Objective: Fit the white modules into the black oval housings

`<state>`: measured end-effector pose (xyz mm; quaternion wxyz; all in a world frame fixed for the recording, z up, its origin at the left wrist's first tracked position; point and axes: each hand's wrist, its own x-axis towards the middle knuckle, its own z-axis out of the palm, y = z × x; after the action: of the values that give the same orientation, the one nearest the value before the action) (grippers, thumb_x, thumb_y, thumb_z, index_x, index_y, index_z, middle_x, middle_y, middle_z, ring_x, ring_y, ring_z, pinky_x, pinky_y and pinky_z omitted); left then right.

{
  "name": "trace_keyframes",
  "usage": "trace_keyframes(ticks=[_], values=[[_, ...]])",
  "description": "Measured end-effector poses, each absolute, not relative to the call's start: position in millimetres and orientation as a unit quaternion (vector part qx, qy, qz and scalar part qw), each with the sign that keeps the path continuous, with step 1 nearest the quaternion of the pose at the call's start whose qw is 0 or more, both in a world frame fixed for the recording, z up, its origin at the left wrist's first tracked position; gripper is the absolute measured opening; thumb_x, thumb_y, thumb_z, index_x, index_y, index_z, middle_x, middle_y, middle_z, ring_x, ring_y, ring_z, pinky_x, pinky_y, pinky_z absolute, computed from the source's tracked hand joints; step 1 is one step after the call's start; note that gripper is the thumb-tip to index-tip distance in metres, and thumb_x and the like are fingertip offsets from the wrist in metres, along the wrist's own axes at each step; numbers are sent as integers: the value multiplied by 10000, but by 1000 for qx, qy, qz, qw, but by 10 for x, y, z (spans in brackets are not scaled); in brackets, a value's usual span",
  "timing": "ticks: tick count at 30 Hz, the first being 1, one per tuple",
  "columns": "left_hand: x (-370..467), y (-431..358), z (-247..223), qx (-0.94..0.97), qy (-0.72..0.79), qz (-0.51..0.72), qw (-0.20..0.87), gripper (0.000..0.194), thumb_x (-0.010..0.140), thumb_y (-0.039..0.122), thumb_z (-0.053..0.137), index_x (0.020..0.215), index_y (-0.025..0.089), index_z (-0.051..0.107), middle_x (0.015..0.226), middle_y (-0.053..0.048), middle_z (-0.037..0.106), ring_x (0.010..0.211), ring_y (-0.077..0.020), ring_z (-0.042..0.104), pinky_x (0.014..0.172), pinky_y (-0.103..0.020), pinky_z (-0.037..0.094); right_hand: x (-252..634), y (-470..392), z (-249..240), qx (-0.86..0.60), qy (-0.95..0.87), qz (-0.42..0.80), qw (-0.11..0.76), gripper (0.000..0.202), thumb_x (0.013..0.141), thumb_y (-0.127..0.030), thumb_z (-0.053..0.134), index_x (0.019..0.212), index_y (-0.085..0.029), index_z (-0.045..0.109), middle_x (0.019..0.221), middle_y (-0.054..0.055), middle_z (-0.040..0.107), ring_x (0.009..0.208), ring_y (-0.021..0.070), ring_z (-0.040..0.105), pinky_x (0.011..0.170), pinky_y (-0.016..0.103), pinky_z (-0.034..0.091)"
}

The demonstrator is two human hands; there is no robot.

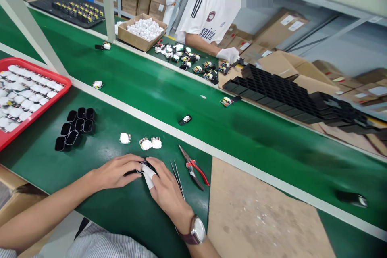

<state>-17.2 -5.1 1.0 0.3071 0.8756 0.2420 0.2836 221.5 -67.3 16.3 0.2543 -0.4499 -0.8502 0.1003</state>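
Working at mid-counter, near edge side: fingers of left hand [119, 172] and right hand [167, 187] both closed around a small black housing [147, 163]. Contents hidden by the fingers; probably a board partly seated, can't confirm. Beyond the hands, three white-topped boards [125, 138] lie loose on the counter [105, 213], outside any housing. Eight open housings [71, 138] stand grouped toward its left edge, beside the red tray [65, 88]. Tweezers [178, 179] and pliers [190, 163] unheld, toward the right edge. Judged status: one unit in work, three boards still unhoused.
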Motion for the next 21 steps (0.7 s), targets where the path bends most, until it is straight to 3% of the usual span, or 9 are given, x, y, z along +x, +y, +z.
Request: trace_keyframes(ticks=[5, 11, 17, 21], values=[[-144, -37, 35, 888, 201, 339, 239, 83, 1034, 132, 631, 1107, 168, 650, 1264, -137, 728, 1045, -225, 756, 1002, -387, 643, 2273, -588, 179, -441, -845, 145, 264, 447, 1017, -105, 567, 1449, -217, 578, 1262, 145, 630, 1162, 283, 628, 962, 468, 632], [-101, -16, 78, 890, 191, 344, 231, 73, 1016, 93, 637, 1050, 157, 643, 1222, -157, 730, 987, -228, 754, 905, -380, 669, 2344, -516, 148, -420, -829, 221, 296, 440, 1042, -168, 601, 1463, -290, 561, 1273, 104, 632, 1168, 243, 649, 964, 420, 630], [-118, -16, 22, 900, 188, 332, 213, 122, 1040, 121, 601, 1150, 159, 638, 1248, -166, 717, 1027, -245, 751, 905, -401, 673, 2326, -539, 159, -432, -835, 214, 264, 434, 1046, -162, 580, 1467, -270, 576, 1274, 122, 660, 1176, 272, 657, 969, 463, 624], [-128, -21, -12, 898, 182, 340, 212, 152, 1031, 119, 615, 1175, 162, 637, 1279, -175, 700, 1068, -256, 741, 907, -404, 667, 2360, -575, 154, -455, -778, 252, 353, 446, 1040, -218, 630, 1473, -298, 562, 1235, 87, 704, 1118, 232, 712, 953, 402, 638]])
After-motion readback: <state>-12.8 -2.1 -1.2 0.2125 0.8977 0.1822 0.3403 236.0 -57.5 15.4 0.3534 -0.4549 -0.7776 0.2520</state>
